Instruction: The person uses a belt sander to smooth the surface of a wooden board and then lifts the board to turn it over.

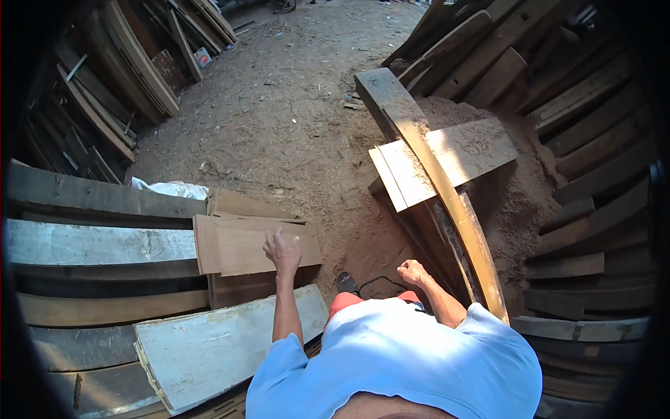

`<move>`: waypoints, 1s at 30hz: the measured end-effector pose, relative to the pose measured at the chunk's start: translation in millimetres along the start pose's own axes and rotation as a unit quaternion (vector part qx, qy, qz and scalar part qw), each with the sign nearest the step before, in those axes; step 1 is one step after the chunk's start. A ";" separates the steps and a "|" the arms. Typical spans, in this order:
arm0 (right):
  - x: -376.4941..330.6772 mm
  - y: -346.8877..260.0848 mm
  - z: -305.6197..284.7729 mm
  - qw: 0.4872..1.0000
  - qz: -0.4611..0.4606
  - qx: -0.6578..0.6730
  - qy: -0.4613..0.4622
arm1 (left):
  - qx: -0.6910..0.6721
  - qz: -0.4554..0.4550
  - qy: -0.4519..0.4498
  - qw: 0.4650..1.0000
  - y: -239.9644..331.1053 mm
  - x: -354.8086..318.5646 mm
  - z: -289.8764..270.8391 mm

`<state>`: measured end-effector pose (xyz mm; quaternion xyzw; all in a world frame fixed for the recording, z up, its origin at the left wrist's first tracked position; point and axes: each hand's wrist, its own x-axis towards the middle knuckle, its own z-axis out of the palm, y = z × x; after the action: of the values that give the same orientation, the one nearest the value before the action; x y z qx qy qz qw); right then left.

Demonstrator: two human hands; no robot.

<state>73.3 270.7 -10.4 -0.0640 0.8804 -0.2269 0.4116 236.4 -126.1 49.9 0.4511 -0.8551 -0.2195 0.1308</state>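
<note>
My left hand [283,250] hangs over the right part of a flat brown wooden board [241,241], fingers spread; whether they touch it I cannot tell. That board lies on top of other brown boards [234,292] to my left. My right hand [413,272] is curled into a fist in front of my body, to the left of a long wooden beam [447,185]. What the fist holds, if anything, is hidden. Two pale boards [469,143] lie across, by the beam, with sawdust on them.
A white-faced panel [209,349] and long planks [105,241] lie at my left. Stacked timber [586,237] lines the right side, beside a sawdust heap [520,192]. A thin black cable [380,281] loops near my foot [345,283]. More boards [136,59] lean at the far left.
</note>
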 end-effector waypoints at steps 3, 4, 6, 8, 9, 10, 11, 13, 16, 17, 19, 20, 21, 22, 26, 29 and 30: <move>-32.8 13.1 -38.2 0.999 0.007 0.030 0.030 | -0.023 0.131 -0.117 0.984 79.9 -32.9 44.2; -41.0 19.6 -49.7 0.998 0.006 0.040 0.039 | -0.039 0.176 -0.145 0.973 100.0 -42.7 59.1; -54.0 43.8 -68.9 0.992 0.012 0.069 0.104 | -0.047 0.256 -0.196 0.945 140.1 -62.8 84.9; -57.3 74.6 -84.9 0.977 -0.008 0.045 0.209 | -0.034 0.304 -0.229 0.924 177.5 -76.9 100.3; -62.1 88.3 -94.1 0.966 -0.006 0.034 0.255 | -0.024 0.323 -0.237 0.916 192.9 -80.1 109.1; -70.1 100.0 -105.6 0.953 -0.004 0.021 0.301 | -0.014 0.337 -0.241 0.910 207.8 -80.8 115.7; -72.6 116.9 -111.7 0.946 0.025 0.021 0.323 | -0.007 0.345 -0.246 0.906 220.0 -76.3 120.0; -92.5 130.7 -138.9 0.938 0.119 0.031 0.324 | 0.009 0.362 -0.250 0.898 251.4 -64.5 131.6; -91.7 167.8 -148.3 0.924 0.187 -0.011 0.333 | 0.035 0.386 -0.202 0.899 271.1 -10.4 150.2; -92.9 180.2 -148.7 0.926 0.195 -0.004 0.324 | 0.056 0.395 -0.198 0.895 282.5 10.3 153.0; -90.4 202.4 -145.2 0.927 0.213 0.016 0.307 | 0.094 0.393 -0.197 0.893 309.4 47.3 157.3; -92.3 213.7 -145.3 0.928 0.222 0.042 0.298 | 0.127 0.377 -0.220 0.891 330.3 61.5 167.6; -92.4 218.1 -145.3 0.931 0.218 0.067 0.284 | 0.152 0.379 -0.214 0.887 338.0 84.8 175.9; -99.1 230.0 -143.6 0.932 0.225 0.092 0.270 | 0.161 0.387 -0.214 0.882 351.8 94.9 184.1; -99.4 226.6 -139.8 0.936 0.255 0.009 0.243 | 0.199 0.411 -0.201 0.867 365.8 146.3 230.6; -65.0 211.7 -140.1 0.921 0.292 -0.012 0.256 | 0.220 0.411 -0.272 0.842 350.0 213.4 258.6; -65.0 213.8 -135.5 0.916 0.306 -0.011 0.258 | 0.221 0.447 -0.280 0.820 359.2 209.6 264.0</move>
<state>29.5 527.1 13.8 0.2652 0.9349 -0.0888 0.2185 -248.5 -53.5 3.0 -0.0447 -0.9882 -0.0587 -0.1341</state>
